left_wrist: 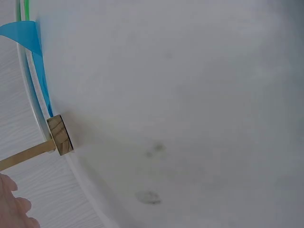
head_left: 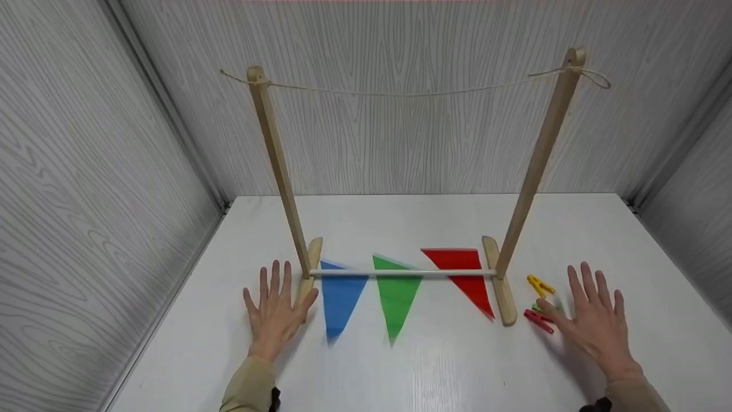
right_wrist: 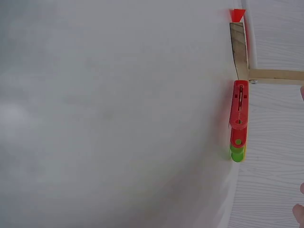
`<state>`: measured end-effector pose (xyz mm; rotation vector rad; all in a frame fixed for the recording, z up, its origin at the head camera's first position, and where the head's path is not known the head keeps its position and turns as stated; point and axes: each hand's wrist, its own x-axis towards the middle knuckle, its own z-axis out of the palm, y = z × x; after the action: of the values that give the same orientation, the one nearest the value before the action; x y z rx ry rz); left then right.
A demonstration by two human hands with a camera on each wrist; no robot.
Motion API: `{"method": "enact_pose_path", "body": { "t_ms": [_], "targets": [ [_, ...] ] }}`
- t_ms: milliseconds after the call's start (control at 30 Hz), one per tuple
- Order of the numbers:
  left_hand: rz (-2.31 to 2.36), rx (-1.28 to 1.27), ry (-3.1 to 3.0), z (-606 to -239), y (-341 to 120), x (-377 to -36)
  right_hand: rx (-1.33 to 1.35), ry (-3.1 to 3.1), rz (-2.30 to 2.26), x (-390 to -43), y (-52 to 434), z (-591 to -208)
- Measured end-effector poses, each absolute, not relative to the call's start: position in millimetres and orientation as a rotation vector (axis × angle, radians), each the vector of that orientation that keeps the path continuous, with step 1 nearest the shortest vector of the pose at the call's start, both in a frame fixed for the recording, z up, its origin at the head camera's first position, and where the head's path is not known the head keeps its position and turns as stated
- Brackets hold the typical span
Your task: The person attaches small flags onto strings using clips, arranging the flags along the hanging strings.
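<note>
Both hands lie flat with fingers straight and spread, each grip apart and holding nothing: the left hand (head_left: 278,306) rests on the white counter (head_left: 434,366) at about 7 o'clock of the scene, the right hand (head_left: 595,320) at about 4 o'clock. Nearest the right hand are three pegs: the red peg (head_left: 538,321) lies just at its thumb side, at 9 o'clock from the palm, long axis running from 10 to 4 o'clock; the green peg (head_left: 537,308) is mostly hidden by the thumb, and the yellow peg (head_left: 540,285) sits at 11 o'clock, a little apart. The left hand lies just beside the left foot of the wooden frame (head_left: 277,166). Between the hands, under the frame's white crossbar (head_left: 403,273), lie the blue flag (head_left: 340,297), green flag (head_left: 396,294) and red flag (head_left: 466,274), points toward 6 o'clock. A bare string (head_left: 412,92) spans the post tops at 12 o'clock. The frame's right foot stands between the pegs and the flags
</note>
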<state>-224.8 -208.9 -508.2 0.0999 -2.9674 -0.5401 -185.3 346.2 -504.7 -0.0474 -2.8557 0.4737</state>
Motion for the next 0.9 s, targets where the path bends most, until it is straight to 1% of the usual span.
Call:
{"method": "enact_pose_path", "body": {
  "t_ms": [200,367,600,900],
  "targets": [
    [-0.53,0.105,-2.981,-505.4,-205.4,-223.9,-0.047,-2.864,0.515,-187.1,346.5,-503.7],
    [-0.582,0.115,-2.992,-499.4,-198.6,-221.0,-0.06,-2.883,0.634,-189.7,347.8,-502.3],
    [-0.657,0.138,-2.957,-487.4,-183.8,-216.7,-0.065,-2.936,0.889,-197.7,356.4,-495.6],
    [-0.702,0.107,-2.82,-476.1,-159.2,-211.5,-0.216,-2.996,1.301,-205.5,364.8,-485.2]
  ]
}}
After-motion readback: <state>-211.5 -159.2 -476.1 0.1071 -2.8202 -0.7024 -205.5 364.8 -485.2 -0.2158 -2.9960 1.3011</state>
